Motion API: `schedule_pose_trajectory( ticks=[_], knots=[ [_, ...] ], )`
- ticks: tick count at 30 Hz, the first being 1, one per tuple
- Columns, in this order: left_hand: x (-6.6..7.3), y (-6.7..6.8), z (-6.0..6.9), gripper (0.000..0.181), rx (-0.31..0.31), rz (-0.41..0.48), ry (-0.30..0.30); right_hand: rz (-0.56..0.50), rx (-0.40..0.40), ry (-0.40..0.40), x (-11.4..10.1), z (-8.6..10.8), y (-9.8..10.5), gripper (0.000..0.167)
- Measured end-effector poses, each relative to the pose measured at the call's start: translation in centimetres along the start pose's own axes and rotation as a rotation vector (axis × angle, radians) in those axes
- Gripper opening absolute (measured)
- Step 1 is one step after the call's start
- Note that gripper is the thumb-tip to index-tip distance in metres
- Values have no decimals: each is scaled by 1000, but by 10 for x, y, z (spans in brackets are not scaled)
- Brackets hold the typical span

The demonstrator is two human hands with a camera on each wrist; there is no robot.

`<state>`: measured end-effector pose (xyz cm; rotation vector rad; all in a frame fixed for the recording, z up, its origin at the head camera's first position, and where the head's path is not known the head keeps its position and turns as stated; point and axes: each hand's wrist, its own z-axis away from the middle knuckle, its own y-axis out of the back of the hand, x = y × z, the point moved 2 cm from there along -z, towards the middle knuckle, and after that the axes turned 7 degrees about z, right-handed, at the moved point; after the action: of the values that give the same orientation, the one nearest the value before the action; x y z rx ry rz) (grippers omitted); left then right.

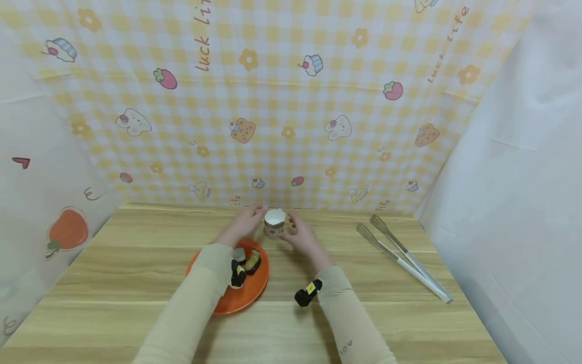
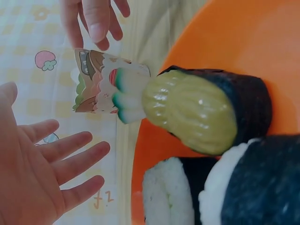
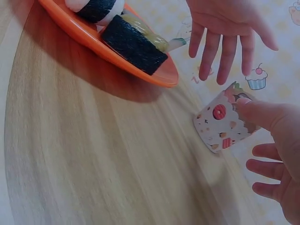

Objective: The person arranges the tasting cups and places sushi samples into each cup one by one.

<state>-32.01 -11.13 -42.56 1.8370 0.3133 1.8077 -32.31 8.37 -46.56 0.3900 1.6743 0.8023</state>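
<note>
A small patterned paper cup [image 1: 274, 230] with a scalloped rim stands upright on the table near the back. To its left my left hand [image 1: 244, 221] is held with fingers spread, apart from the cup in the left wrist view. On the other side is my right hand [image 1: 304, 238], its thumb overlapping the cup [image 3: 224, 121] in the right wrist view; whether it touches I cannot tell. Below my left forearm, an orange plate [image 1: 247, 301] carries sushi pieces, among them a nori-wrapped one with a yellow-green topping [image 2: 190, 112] and a rice piece with a nori band [image 3: 96, 10].
Metal tongs [image 1: 404, 258] with slotted tips lie on the wooden table [image 1: 273, 333] at the right. A yellow checked cloth [image 1: 282, 101] hangs behind the table, and white cloth [image 1: 514, 202] hangs at the right side. Black wrist devices [image 1: 308, 293] jut from both sleeves.
</note>
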Motion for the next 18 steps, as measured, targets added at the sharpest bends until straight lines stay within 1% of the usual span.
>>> schedule_pose_trajectory(
  ticks=[3, 7, 14, 16, 18],
  knots=[
    [0, -3, 1, 74, -14, 20, 7, -34, 4, -4, 0, -1, -4, 77],
    [-1, -6, 0, 62, -35, 27, -6, -66, 7, -16, -1, -2, -6, 77],
    [-1, -11, -3, 64, -70, -36, -27, -62, 5, 3, -1, -3, -8, 74],
    [-1, -12, -4, 64, -76, -25, -45, -74, -3, 2, -1, -3, -9, 74],
    [-1, -14, -4, 63, -80, 9, -65, -80, -10, 4, -1, -4, -9, 73]
  ],
)
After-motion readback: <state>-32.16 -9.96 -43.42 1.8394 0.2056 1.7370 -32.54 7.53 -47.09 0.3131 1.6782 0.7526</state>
